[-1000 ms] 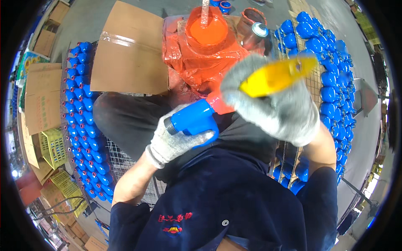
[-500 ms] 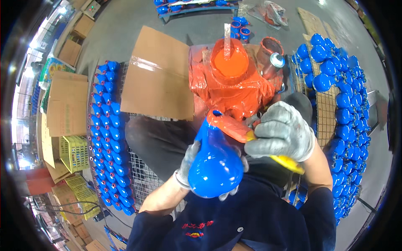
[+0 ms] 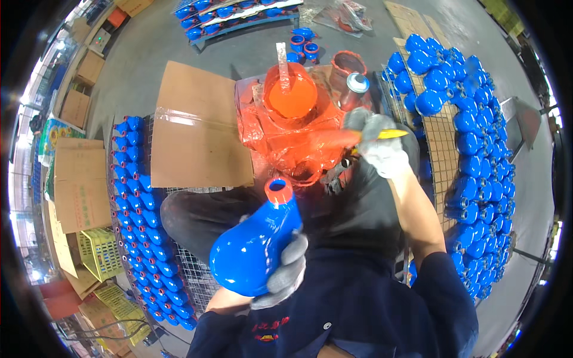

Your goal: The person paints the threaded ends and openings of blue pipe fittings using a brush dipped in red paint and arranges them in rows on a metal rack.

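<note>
My left hand (image 3: 286, 271), in a grey-white glove, is closed around a glossy blue bulb-shaped metal part (image 3: 248, 250). The part leans, its round end low on the left and its narrow open neck up, with wet orange-red paint around the rim. In my gloved right hand (image 3: 379, 143) is a paintbrush (image 3: 394, 133) with a yellow handle; its orange-coated head is blurred and points left, over plastic sheeting (image 3: 268, 140) smeared orange. Just beyond stands a bucket (image 3: 267, 101) of orange paint with a flat strip (image 3: 282, 59) upright in it.
A cardboard sheet (image 3: 200, 128) stands left of the paint. Racks of blue parts flank me, left (image 3: 143, 230) and right (image 3: 471, 161). A spray can (image 3: 353, 89) and a red-crusted pot (image 3: 347, 64) sit behind the brush. More blue parts (image 3: 304, 48) lie on the floor ahead.
My right hand has carried the brush away from the part's neck, up toward the paint. The blue part has shifted left and tilted, its neck rim now coated orange-red. The view has shifted too.
</note>
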`<act>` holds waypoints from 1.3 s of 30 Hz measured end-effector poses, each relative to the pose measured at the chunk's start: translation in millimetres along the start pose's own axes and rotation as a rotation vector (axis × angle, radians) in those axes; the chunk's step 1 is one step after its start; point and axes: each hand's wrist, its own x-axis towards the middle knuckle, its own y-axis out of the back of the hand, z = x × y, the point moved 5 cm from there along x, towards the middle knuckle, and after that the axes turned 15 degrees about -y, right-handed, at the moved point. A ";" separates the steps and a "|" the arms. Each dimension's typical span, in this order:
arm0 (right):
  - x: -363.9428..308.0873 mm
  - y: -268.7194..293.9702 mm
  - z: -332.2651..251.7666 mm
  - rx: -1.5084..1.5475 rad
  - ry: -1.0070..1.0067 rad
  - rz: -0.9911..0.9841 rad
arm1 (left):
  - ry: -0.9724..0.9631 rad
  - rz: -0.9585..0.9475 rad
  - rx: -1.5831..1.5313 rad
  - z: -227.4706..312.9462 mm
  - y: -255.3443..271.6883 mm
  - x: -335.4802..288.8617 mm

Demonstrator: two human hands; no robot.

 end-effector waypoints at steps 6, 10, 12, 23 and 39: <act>26.0 38.8 -24.6 -0.606 -0.050 0.251 | -1.199 0.503 1.340 98.0 -93.4 -27.8; 57.5 29.0 9.6 -1.185 -0.088 0.132 | -0.341 0.036 1.106 126.8 -102.7 29.4; 69.4 27.4 30.5 -1.531 -0.045 0.046 | -0.639 0.136 1.183 146.1 -106.4 24.3; 89.9 42.1 84.2 -1.780 -0.110 -0.068 | -1.151 0.433 1.418 183.3 -111.9 -0.8; 15.6 -91.9 -117.1 -1.285 0.581 0.270 | -0.585 -0.279 3.551 104.0 -65.7 19.5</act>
